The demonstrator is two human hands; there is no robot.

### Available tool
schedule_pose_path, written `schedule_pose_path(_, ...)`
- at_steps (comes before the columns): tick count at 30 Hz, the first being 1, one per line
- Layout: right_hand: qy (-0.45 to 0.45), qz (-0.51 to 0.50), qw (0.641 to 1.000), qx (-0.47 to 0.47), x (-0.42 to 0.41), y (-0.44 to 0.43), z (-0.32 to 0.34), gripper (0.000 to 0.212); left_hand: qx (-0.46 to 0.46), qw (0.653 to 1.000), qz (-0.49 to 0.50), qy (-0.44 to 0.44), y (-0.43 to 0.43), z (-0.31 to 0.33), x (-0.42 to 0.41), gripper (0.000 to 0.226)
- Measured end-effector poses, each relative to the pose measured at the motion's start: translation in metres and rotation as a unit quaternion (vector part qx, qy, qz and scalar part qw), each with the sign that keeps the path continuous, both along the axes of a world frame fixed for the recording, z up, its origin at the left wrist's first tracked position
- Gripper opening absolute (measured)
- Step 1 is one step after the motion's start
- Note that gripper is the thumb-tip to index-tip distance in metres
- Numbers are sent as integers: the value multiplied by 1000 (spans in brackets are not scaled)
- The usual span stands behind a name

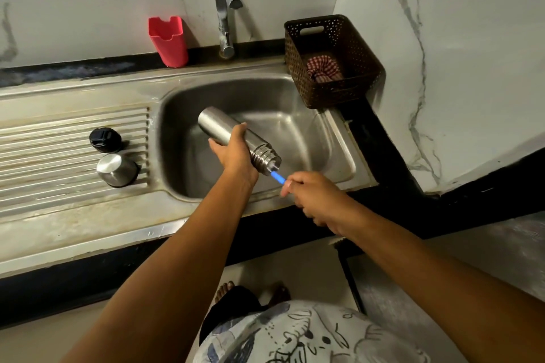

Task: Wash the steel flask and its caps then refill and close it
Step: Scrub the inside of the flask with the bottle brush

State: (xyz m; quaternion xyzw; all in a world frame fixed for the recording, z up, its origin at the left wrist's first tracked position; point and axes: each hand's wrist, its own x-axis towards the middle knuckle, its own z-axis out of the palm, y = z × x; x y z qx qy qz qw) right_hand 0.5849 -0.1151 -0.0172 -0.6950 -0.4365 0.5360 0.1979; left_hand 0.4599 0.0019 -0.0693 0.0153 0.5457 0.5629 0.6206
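Observation:
My left hand (234, 153) grips the steel flask (218, 125) around its middle, holding it tilted over the sink basin (298, 130) with its threaded mouth pointing toward me. My right hand (309, 193) holds a blue brush handle (277, 177) whose far end goes into the flask's mouth; the brush head is hidden inside. The black inner cap (105, 139) and the steel outer cap (117, 169) stand on the ribbed drainboard (53, 138) left of the basin.
The tap (225, 9) stands behind the basin with no water seen running. A red plastic holder (168, 40) stands at the back left. A brown perforated basket (333, 62) with a checked cloth sits at the basin's back right corner.

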Motion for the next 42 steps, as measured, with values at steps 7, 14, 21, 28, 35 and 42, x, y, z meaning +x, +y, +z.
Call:
schedule_pose_path(7,326,-102,919,-198,10,1,3,25,23,996,-79,-33,2,2,-13,82)
schedule_pose_path(14,-528,184,774,297,6,-10,0,26,-26,997,71,-12,-5,15,-4,101)
schedule_pose_path(21,-539,182,757,321,9,-16,-13,19,-44,996,81,-9,-4,8,1,100)
schedule_pose_path(28,235,-67,960,-138,14,-3,3,29,13,997,-66,-49,3,2,-9,64)
schedule_pose_path(35,35,6,999,-1,15,-6,8,25,24,998,-41,-39,8,13,-10,83)
schedule_pose_path(42,-521,221,785,252,-4,-19,15,29,-23,996,86,-27,6,10,8,103)
